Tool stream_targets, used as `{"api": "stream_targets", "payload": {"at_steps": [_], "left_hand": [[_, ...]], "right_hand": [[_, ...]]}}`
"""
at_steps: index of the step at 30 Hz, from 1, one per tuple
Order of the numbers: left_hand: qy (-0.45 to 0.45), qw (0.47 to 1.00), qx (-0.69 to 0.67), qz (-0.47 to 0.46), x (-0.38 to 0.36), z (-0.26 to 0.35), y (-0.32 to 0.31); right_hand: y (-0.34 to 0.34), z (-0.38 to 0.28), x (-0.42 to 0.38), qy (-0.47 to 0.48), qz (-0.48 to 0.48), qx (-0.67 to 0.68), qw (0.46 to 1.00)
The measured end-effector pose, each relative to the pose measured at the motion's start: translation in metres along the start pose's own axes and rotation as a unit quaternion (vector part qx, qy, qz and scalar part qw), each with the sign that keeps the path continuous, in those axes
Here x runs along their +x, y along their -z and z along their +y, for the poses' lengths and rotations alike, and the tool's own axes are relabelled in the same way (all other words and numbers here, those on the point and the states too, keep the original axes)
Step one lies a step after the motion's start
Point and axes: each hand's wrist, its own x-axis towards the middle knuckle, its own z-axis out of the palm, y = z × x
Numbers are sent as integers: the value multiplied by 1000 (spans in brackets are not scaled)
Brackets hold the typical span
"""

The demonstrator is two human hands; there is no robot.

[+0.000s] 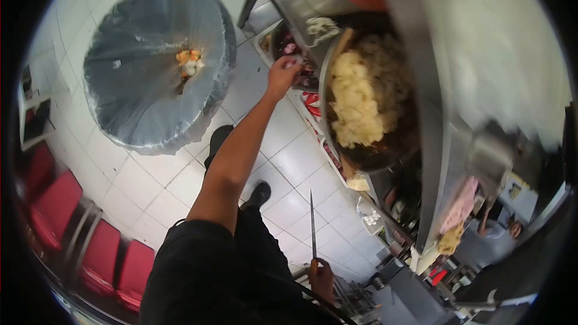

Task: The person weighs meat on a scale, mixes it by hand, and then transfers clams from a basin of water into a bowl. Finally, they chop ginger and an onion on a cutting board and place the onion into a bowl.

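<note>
My left hand (285, 77) reaches forward to a dark bowl (312, 89) of purplish-red pieces on a shelf. Its fingers are closed at the bowl, and what they hold is too small to make out. Low on the right, my right hand (322, 278) is wrapped round the orange handle of a long, thin knife (313, 225), whose blade points forward over the floor. Beside the bowl, a large round pan (324, 84) holds a pale yellow, lumpy heap (354, 102) and browner food.
A big bin lined with clear plastic (144, 102), with scraps inside, stands at the left. Red chairs (57, 210) line the lower left. A metal counter edge (430, 114) runs along the right, with a pink cloth (460, 204) on it. Another person (497, 229) is at the far right.
</note>
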Motion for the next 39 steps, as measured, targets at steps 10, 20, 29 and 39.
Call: {"api": "stream_targets", "payload": {"at_steps": [10, 20, 29, 39], "left_hand": [[56, 950, 252, -173, -335, 64, 38], [-153, 812, 405, -393, -584, 37, -240], [-473, 565, 463, -492, -643, -130, -510], [-499, 418, 545, -529, -593, -219, -549]], "right_hand": [[84, 73, -36, 123, -50, 85, 988], [170, 286, -165, 147, 68, 447, 880], [229, 303, -128, 138, 288, 514, 796], [272, 278, -101, 47, 334, 389, 858]]}}
